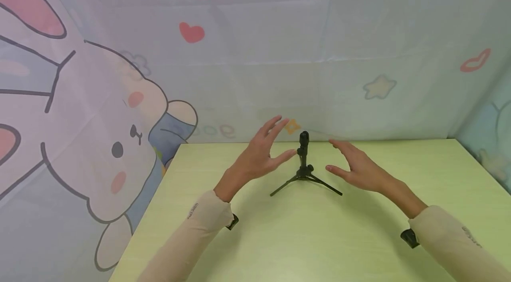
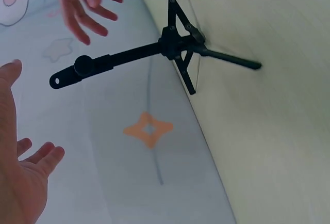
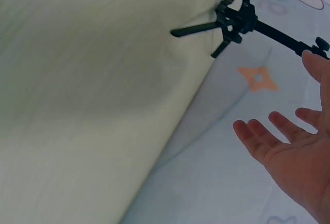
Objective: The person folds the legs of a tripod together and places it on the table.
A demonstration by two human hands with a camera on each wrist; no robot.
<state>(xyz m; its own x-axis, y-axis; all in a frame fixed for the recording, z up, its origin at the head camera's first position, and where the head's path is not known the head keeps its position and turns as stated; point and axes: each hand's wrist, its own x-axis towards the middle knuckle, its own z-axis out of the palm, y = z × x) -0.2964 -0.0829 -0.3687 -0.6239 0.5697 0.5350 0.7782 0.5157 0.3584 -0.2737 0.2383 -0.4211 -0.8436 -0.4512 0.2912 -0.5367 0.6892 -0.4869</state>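
A small black tripod (image 1: 304, 166) stands upright on the pale green table (image 1: 311, 229), its three legs spread. My left hand (image 1: 265, 151) hovers just left of its post with fingers straight and spread, not touching it. On the other side my right hand (image 1: 353, 164) is held open, palm toward the tripod, also apart from it. The left wrist view shows the tripod (image 2: 154, 51), my left hand (image 2: 23, 177) and the right hand (image 2: 82, 2) beyond. In the right wrist view the tripod (image 3: 242, 20) is seen past my open right hand (image 3: 294, 152).
A printed cloth backdrop (image 1: 255, 51) with hearts, stars and a cartoon rabbit (image 1: 100, 140) hangs behind and to the left of the table. An orange star print (image 2: 148, 129) lies on the cloth behind the tripod. The table's left edge (image 1: 143, 220) runs close to my left sleeve.
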